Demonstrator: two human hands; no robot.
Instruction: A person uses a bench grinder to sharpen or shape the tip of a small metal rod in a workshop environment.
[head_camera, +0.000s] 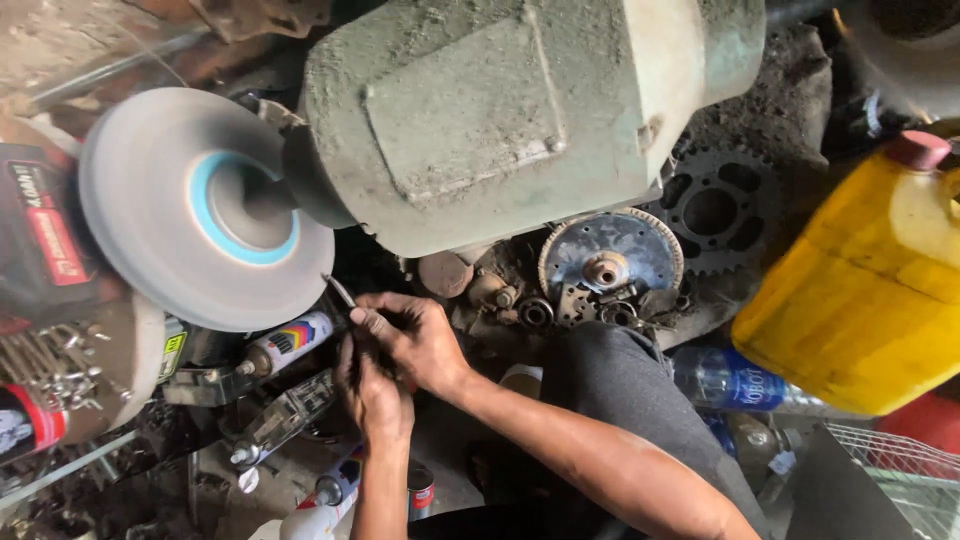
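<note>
A spinning grey grinding wheel (190, 205) with a blue centre ring sits on the shaft of a dusty green motor (500, 110). Both my hands hold a small thin metal piece (339, 290) with its tip against the wheel's lower right edge. My right hand (415, 340) grips it from above, fingers pinched on it. My left hand (372, 395) comes up from below and closes around the same piece under the right hand. My knee in grey trousers (620, 400) is just right of the hands.
Spray cans (285, 343) and a clear bottle (285, 418) lie below the wheel. Toothed sprockets (610, 262) and small greasy parts sit under the motor. A yellow jerrycan (865, 285) with a red cap stands at right, a plastic water bottle (735, 380) beside it.
</note>
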